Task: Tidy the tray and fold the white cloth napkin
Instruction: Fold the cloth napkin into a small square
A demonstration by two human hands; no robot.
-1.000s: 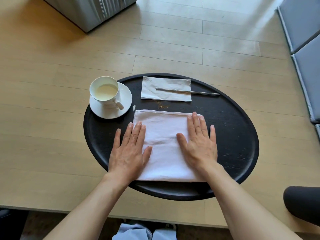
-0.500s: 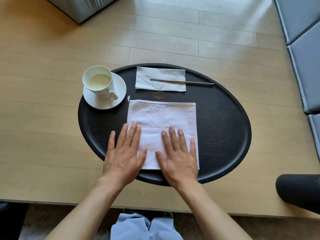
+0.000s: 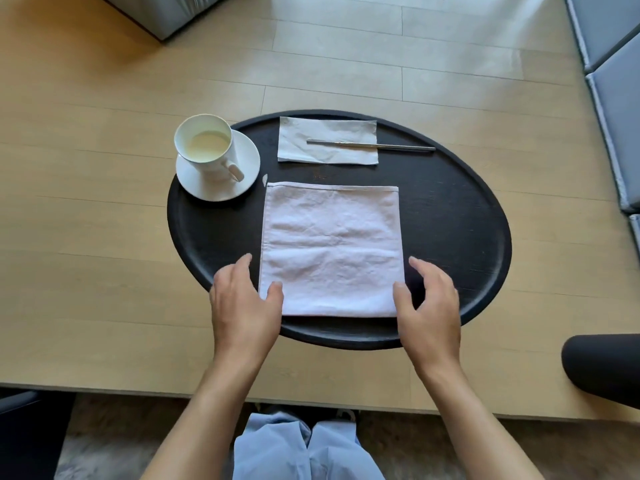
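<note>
The white cloth napkin point(image 3: 332, 249) lies flat as a folded square in the middle of the round black tray point(image 3: 460, 230). My left hand point(image 3: 244, 306) is at the napkin's near left corner, thumb resting on the cloth, fingers spread beside its left edge. At the near right corner is my right hand point(image 3: 429, 306), fingers apart, its thumb at the cloth's edge. Neither hand has lifted any cloth. A white cup point(image 3: 206, 147) with pale liquid stands on a saucer point(image 3: 218, 174) at the tray's far left.
A paper napkin point(image 3: 327, 142) lies at the tray's far side with a thin metal stick point(image 3: 370, 145) across it. The tray sits on a light wooden table point(image 3: 86, 202). Grey cushions point(image 3: 613, 81) are at the right, a dark rounded object point(image 3: 602, 368) at the near right.
Both hands have slid back off the top of the napkin toward me and moved apart to its two near corners. The napkin now lies uncovered.
</note>
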